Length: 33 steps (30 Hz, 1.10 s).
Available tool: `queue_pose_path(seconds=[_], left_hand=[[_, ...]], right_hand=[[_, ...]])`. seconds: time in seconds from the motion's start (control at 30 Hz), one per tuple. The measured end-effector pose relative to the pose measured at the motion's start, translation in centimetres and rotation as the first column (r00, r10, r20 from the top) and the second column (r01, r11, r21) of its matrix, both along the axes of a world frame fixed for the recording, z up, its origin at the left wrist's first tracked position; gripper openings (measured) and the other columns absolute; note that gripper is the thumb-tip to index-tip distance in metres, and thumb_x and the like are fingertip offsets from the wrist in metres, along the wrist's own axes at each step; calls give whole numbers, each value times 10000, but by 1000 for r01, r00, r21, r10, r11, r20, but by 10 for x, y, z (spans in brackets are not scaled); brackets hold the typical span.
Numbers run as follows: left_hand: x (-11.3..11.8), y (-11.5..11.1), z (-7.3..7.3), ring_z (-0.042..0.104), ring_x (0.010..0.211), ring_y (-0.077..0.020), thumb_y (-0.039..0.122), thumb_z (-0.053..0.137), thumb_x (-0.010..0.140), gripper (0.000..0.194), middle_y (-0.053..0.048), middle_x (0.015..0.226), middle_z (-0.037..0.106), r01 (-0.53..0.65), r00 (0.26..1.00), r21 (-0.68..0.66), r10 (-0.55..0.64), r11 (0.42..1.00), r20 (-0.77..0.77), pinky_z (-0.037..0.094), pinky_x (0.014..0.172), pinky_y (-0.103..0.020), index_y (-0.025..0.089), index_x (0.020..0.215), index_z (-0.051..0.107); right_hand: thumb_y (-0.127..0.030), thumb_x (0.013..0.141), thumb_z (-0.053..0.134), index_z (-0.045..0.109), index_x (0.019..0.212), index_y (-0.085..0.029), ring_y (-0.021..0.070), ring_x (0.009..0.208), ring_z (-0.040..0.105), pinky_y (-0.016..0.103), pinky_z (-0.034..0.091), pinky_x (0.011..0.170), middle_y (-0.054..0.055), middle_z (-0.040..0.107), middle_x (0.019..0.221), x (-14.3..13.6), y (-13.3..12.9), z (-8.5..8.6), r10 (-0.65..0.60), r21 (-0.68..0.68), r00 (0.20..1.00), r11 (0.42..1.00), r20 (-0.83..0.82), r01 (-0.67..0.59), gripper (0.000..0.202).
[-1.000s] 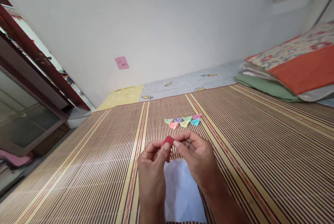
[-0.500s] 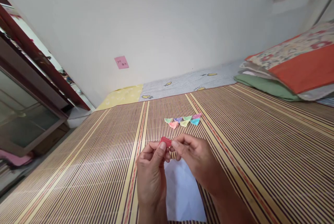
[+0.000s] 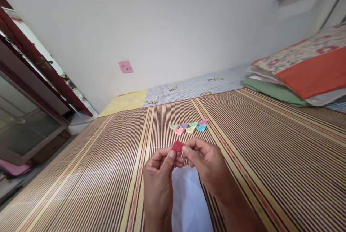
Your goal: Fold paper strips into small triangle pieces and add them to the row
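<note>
A small folded piece of red paper (image 3: 177,146) is pinched between both hands above the striped mat. My left hand (image 3: 161,174) grips its left corner between thumb and fingers. On the right corner, my right hand (image 3: 207,160) holds it the same way. Just beyond the hands, several small folded paper triangles (image 3: 191,130) in green, purple, pink, yellow and blue lie in two rows. Below the hands a white sheet of paper (image 3: 189,199) rests on the mat, partly covered by my wrists.
The striped mat (image 3: 94,163) spreads across the bed up to the checked cloth (image 3: 186,88) along the wall. Folded bedding (image 3: 305,70) is stacked at the far right. A pink note (image 3: 125,67) is on the wall, and a glass-fronted cabinet (image 3: 24,113) stands at left.
The red paper has turned and shifted slightly right, and now shows a wider, pointed face. My right thumb has moved onto its right corner, while the left hand keeps its pinch.
</note>
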<state>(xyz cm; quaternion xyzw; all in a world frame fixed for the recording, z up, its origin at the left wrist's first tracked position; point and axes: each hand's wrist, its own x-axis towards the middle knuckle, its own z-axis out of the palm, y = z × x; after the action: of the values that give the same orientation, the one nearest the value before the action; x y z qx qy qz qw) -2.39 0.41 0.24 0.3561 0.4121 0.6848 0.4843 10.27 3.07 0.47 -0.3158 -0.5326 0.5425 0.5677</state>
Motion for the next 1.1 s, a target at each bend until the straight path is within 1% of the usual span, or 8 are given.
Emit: queue_pose_path(seconds=[0.17, 0.33, 0.43, 0.57, 0.7, 0.97, 1.03, 1.1], left_hand=[[0, 0, 1, 615, 646, -136, 325, 856, 789, 225, -2, 641, 658, 4, 1000, 60, -4, 998, 5, 529, 676, -243, 173, 689, 723], [0, -2, 4, 573, 663, -116, 324, 872, 775, 183, 0, 713, 664, 9, 999, 26, -7, 1000, -53, 496, 657, -215, 176, 786, 765], [2, -4, 4, 558, 650, -114, 323, 871, 770, 190, 11, 675, 634, -15, 998, 56, 19, 998, -58, 489, 659, -214, 178, 741, 752], [3, -5, 3, 538, 627, -117, 319, 860, 777, 217, 19, 633, 598, -42, 998, 81, 46, 996, -51, 474, 647, -222, 179, 693, 718], [5, -4, 1, 518, 612, -114, 305, 856, 780, 236, 25, 619, 582, -66, 997, 84, 69, 994, -34, 458, 638, -222, 178, 668, 692], [5, -5, 0, 533, 653, -120, 315, 806, 853, 216, 26, 658, 589, 11, 999, 62, -8, 998, -51, 459, 669, -230, 193, 727, 679], [3, -6, 1, 562, 690, -128, 330, 797, 866, 183, 12, 714, 624, 55, 995, 36, -52, 998, -88, 472, 685, -238, 192, 786, 708], [0, -6, 2, 587, 725, -131, 322, 799, 866, 153, -1, 764, 660, 88, 990, 15, -86, 996, -109, 485, 714, -241, 192, 826, 731]], right_hand=[[-357, 939, 658, 656, 768, -178, 115, 571, 486, 241, 396, 539, -30, 584, 626, -3, 0, 1, 4, 19, 1000, 1000, 15, -4, 247], [-300, 952, 640, 651, 768, -176, 123, 611, 565, 244, 423, 563, -16, 628, 669, -2, -2, 6, 77, 67, 997, 995, 7, -77, 221], [-281, 957, 640, 670, 790, -174, 127, 634, 595, 245, 441, 581, -12, 648, 686, -1, -4, 9, 98, 85, 995, 991, 28, -100, 200], [-281, 948, 652, 695, 814, -173, 129, 642, 609, 245, 452, 586, -11, 662, 696, -2, -3, 7, 98, 72, 994, 992, 48, -101, 178], [-296, 934, 661, 701, 800, -162, 131, 634, 604, 243, 451, 573, -7, 656, 687, -1, -4, 7, 65, 34, 995, 997, 80, -68, 193], [-294, 941, 640, 664, 758, -181, 158, 672, 625, 281, 487, 639, 6, 662, 694, 3, -7, 13, 62, 57, 994, 996, 88, -68, 217], [-291, 949, 629, 668, 769, -184, 165, 693, 631, 288, 490, 655, 12, 671, 719, 7, -6, 12, 68, 72, 990, 994, 127, -78, 213], [-278, 951, 627, 665, 770, -190, 153, 679, 601, 272, 461, 627, 1, 655, 716, 12, -5, 11, 80, 104, 979, 990, 187, -101, 205]])
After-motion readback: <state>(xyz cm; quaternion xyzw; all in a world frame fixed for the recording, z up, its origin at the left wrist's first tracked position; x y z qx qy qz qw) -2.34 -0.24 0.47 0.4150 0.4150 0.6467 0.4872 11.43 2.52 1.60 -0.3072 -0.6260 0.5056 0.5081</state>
